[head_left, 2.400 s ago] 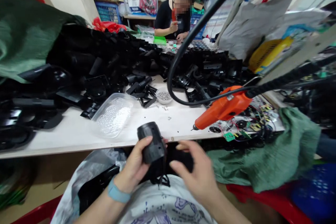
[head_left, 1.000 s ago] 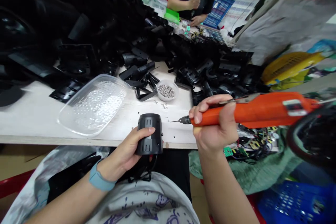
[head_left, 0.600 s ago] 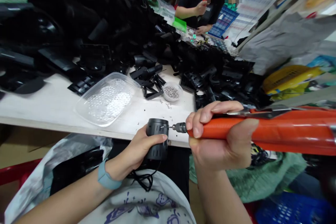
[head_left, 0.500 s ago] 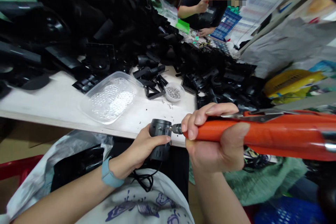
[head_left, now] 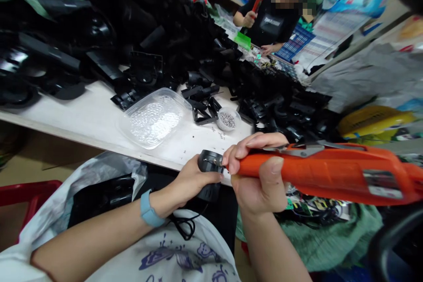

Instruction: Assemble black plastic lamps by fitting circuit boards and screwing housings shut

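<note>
From my remote view, a white workbench (head_left: 89, 114) carries a clear plastic tray (head_left: 153, 119) and a small bowl of steel screws (head_left: 227, 120). An orange electric screwdriver (head_left: 330, 174) points left along its long axis, gripped in my closed right hand (head_left: 257, 185), its tip at a black cylindrical housing (head_left: 209, 161), clasped by my curled left hand (head_left: 194, 180) over the bench edge.

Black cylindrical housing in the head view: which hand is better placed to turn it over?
Probably the left hand: its fingers already wrap the black cylindrical housing. The right hand is closed around the orange electric screwdriver, whose tip is against the housing.
</note>
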The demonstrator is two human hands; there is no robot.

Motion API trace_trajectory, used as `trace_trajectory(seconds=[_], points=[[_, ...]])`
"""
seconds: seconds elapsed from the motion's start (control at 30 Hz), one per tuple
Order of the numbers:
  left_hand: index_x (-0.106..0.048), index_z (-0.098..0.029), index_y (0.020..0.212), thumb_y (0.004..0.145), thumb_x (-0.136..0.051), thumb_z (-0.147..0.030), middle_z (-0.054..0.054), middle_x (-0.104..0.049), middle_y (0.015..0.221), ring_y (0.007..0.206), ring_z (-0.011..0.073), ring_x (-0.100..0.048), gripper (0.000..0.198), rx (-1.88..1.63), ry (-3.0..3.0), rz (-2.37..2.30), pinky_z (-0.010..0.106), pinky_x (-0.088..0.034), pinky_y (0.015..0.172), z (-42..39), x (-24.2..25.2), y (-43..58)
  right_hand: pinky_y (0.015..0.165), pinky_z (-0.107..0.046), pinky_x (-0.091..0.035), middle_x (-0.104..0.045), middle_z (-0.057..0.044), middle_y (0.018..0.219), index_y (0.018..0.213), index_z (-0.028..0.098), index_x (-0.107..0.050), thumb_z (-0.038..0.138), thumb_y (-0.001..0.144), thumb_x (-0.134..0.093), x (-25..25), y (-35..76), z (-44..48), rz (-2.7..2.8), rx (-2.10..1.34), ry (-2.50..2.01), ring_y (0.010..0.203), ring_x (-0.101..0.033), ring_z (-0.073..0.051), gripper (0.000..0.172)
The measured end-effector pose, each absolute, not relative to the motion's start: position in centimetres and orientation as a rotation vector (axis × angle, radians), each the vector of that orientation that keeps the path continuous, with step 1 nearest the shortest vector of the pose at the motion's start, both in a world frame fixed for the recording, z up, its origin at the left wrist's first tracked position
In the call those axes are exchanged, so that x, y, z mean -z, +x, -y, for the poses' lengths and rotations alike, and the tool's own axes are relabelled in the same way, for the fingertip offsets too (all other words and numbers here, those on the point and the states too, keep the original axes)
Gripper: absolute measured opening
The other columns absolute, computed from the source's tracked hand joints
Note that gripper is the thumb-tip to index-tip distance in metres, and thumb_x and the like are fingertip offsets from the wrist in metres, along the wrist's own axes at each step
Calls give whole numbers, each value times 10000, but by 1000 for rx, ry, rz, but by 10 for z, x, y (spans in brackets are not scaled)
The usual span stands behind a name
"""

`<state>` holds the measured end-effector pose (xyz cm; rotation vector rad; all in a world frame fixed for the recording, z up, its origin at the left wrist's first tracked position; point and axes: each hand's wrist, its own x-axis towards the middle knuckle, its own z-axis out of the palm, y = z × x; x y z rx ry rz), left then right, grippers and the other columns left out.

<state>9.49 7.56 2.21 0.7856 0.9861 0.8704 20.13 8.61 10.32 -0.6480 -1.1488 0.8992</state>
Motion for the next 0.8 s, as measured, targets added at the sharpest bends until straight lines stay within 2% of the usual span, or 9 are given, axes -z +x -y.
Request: trace_trajectory(seconds=[0.17, 0.3, 0.37, 0.43, 0.47, 0.53, 0.6, 0.67, 0.8], points=[[-673, -177, 962, 701, -833, -261, 47, -703, 937, 918, 253, -631, 318, -867, 796, -952, 364, -468, 856, -77, -19, 95, 512, -328, -530, -580, 20, 741, 926, 231, -657, 491, 925, -712, -106, 205, -85, 1171, -867, -707, 463, -526, -112, 266], [-683, -167, 1064, 721, -839, -310, 63, -711, 983, 947, 272, -637, 404, -816, 853, -988, 378, -486, 851, -72, -18, 81, 484, -323, -518, -567, 22, 726, 911, 252, -666, 522, 904, -719, -111, 218, -88, 1166, -760, -737, 444, -509, -117, 276], [-678, -176, 1146, 716, -860, -321, 70, -720, 1036, 997, 293, -648, 489, -767, 966, -953, 403, -501, 900, -66, -19, 68, 477, -315, -506, -559, 20, 723, 905, 254, -671, 496, 913, -710, -110, 226, -90, 1157, -710, -753, 442, -503, -116, 245], [-642, -213, 1319, 676, -903, -309, 95, -710, 1215, 1131, 336, -644, 700, -719, 1127, -895, 445, -494, 1007, -57, -20, 56, 470, -311, -492, -555, 18, 722, 904, 257, -664, 465, 933, -684, -108, 232, -92, 1149, -681, -763, 436, -493, -115, 211], [-604, -244, 1411, 645, -925, -297, 116, -658, 1369, 1242, 367, -611, 832, -696, 1210, -870, 471, -465, 1081, -53, -21, 52, 469, -313, -489, -550, 20, 716, 902, 262, -657, 460, 942, -669, -106, 234, -92, 1145, -675, -771, 434, -488, -117, 202], [-518, -312, 1539, 597, -949, -280, 121, -433, 1644, 1455, 416, -460, 1037, -665, 1348, -823, 509, -373, 1202, -47, -24, 48, 467, -323, -488, -539, 23, 705, 900, 274, -644, 471, 951, -646, -101, 236, -91, 1138, -674, -793, 430, -478, -125, 203], [-475, -344, 1582, 586, -947, -273, 95, -243, 1749, 1556, 433, -319, 1104, -649, 1428, -784, 524, -318, 1250, -45, -26, 51, 467, -337, -494, -537, 20, 702, 893, 283, -644, 490, 948, -637, -98, 235, -89, 1126, -688, -816, 428, -473, -132, 215], [-446, -348, 1603, 603, -930, -266, 87, -212, 1760, 1580, 430, -274, 1114, -662, 1463, -758, 535, -316, 1257, -45, -27, 57, 456, -342, -491, -542, 18, 692, 879, 281, -652, 498, 931, -648, -98, 233, -87, 1110, -700, -822, 415, -464, -131, 223], [-428, -324, 1613, 645, -898, -250, 86, -289, 1737, 1581, 405, -283, 1079, -739, 1545, -758, 522, -269, 1285, -50, -23, 68, 440, -333, -483, -554, 22, 668, 858, 255, -650, 493, 908, -672, -101, 230, -86, 1081, -725, -806, 394, -463, -123, 244]])
